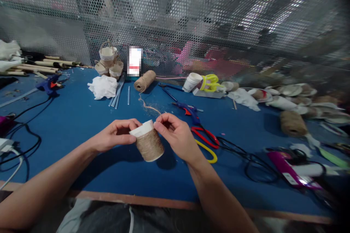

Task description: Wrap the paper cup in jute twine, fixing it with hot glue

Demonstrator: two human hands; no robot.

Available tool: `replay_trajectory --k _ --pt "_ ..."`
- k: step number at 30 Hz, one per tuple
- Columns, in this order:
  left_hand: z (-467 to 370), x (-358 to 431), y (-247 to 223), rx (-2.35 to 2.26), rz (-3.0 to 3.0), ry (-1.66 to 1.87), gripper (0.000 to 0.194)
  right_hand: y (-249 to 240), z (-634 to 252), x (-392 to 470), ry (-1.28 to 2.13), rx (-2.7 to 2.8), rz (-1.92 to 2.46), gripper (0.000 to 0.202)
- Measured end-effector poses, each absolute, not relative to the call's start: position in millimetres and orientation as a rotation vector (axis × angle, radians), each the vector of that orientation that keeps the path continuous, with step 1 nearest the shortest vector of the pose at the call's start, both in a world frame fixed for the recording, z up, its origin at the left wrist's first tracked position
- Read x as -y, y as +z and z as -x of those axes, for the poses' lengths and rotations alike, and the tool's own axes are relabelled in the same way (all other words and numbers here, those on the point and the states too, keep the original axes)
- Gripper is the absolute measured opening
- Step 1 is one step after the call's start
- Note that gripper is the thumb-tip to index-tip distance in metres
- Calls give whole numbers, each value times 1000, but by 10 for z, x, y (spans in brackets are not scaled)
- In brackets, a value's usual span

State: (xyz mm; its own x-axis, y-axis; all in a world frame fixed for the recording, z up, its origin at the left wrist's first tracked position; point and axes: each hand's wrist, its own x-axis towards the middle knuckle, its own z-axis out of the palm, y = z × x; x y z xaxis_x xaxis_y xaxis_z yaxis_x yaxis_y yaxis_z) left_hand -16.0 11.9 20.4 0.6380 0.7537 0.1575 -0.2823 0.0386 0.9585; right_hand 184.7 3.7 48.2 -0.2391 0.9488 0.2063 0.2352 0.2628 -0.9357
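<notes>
A white cup [150,145], wound with brown twine over most of its side, is tilted above the blue table. My left hand [119,134] grips its white rim from the left, thumb outside and fingers at the opening. At the right of the rim, my right hand [176,133] pinches the twine [151,108] between thumb and fingertips. That strand runs back to a twine roll [145,81] lying behind the hands. The cup's bottom edge hangs free of both hands.
Right of my hands lie a blue glue gun [191,112] and red and yellow scissors [206,137]. A purple tool [290,171] with cables is farther right. Behind are small pots [107,56], white cloth [103,87], a white cup [192,82] and a mesh screen [164,18].
</notes>
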Motion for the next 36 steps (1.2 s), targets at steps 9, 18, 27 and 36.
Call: replay_trajectory --k 9,18,27,36 --pt "141 -125 190 -414 -1306 848 11 438 -1859 -61 1064 1691 1031 11" --pt "126 -108 204 -361 -1128 861 12 399 -1864 -77 1399 1634 811 17" --pt "114 -122 181 -418 -1188 904 20 363 -1912 -105 1365 1578 874 17" --pt "104 -133 198 -560 -1487 832 16 373 -1861 -76 1221 1779 924 12"
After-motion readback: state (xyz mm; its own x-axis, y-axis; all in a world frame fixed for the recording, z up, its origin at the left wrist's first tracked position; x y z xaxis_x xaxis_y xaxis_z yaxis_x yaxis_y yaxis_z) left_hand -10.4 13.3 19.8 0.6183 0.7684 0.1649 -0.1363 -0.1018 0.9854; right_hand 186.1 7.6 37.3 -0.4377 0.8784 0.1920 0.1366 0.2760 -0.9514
